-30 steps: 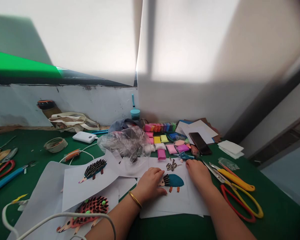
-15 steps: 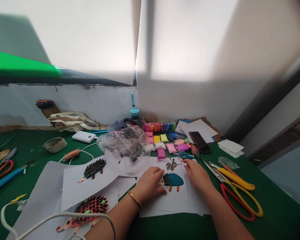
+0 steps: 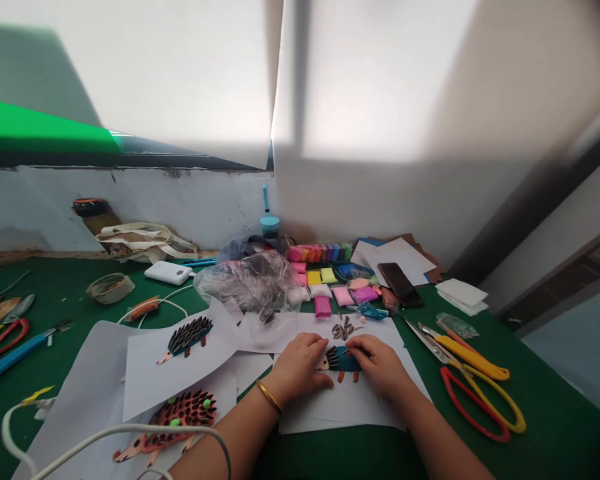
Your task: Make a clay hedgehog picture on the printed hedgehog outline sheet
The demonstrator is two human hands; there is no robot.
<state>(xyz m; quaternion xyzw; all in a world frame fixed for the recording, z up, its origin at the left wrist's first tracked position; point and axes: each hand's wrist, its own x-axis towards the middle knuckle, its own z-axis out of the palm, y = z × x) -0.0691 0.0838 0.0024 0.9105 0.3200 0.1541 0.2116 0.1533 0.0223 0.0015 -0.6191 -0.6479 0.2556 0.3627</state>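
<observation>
On white paper (image 3: pixel 310 412) lies a clay hedgehog (image 3: pixel 344 361) with a blue body, a pale face, brown legs and a few dark seed spines behind its head. My left hand (image 3: pixel 305 365) rests on the paper at the hedgehog's face, thumb and fingers apart, holding nothing. Over the blue body, my right hand (image 3: pixel 377 363) pinches what looks like a sunflower seed (image 3: pixel 347 350), mostly covered by the fingertips; it hides the hedgehog's rear. A small pile of striped sunflower seeds (image 3: pixel 343 330) sits just above the hedgehog on the paper.
Finished-looking hedgehog pictures, one blue (image 3: pixel 190 337) and one pink (image 3: pixel 183 417), lie at left, crossed by a white cable (image 3: pixel 130 432). Clay packets (image 3: pixel 323 307) and a plastic bag (image 3: pixel 250 283) stand behind. At right are scissors (image 3: pixel 473 400), a yellow cutter (image 3: pixel 473 357) and a phone (image 3: pixel 400 283).
My right hand has moved left and down from beside the seed pile onto the blue body, its fingertips now pinched together. My left hand has stayed in place.
</observation>
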